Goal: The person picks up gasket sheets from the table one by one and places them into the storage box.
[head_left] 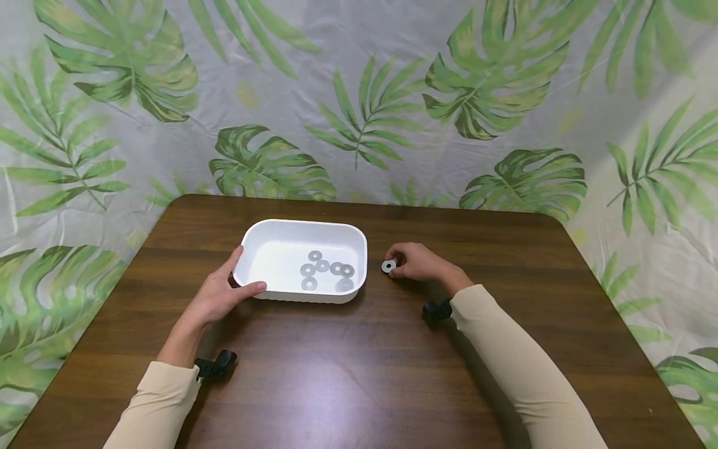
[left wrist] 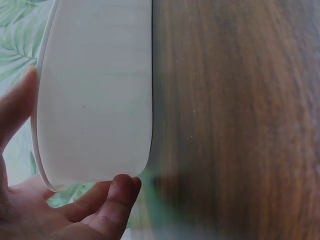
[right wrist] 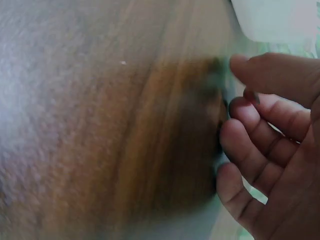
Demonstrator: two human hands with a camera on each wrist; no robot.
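Head view shows a dark brown wooden table point(head_left: 359, 374) with a white rounded-rectangular plastic tub point(head_left: 304, 260) standing near its middle. Six flat silver metal washers point(head_left: 322, 265) lie loose on the tub's floor, gathered toward its right half — some touching or overlapping.

At the tub's left end, the left hand point(head_left: 221, 293) cups the wall: its thumb lies along the near left corner and the fingers reach round the far side of that end, so the hand grips the tub. From the left wrist view, the tub's white outer wall point(left wrist: 95, 100) fills the left side, with the thumb point(left wrist: 117, 197) pressed to its lower corner and a finger against the other edge.

Just to the right of the tub, apart from it, the right hand point(head_left: 417, 262) rests on the table with its fingers curled, pinching one more flat silver washer point(head_left: 388, 266) at the fingertips, low over the wood. The right wrist view is blurred — only curled fingers point(right wrist: 260, 145) over the table show, and the washer cannot be made out there.

Both forearms wear beige sleeves point(head_left: 521, 368), and a leaf-print curtain point(head_left: 359, 93) hangs behind the table.
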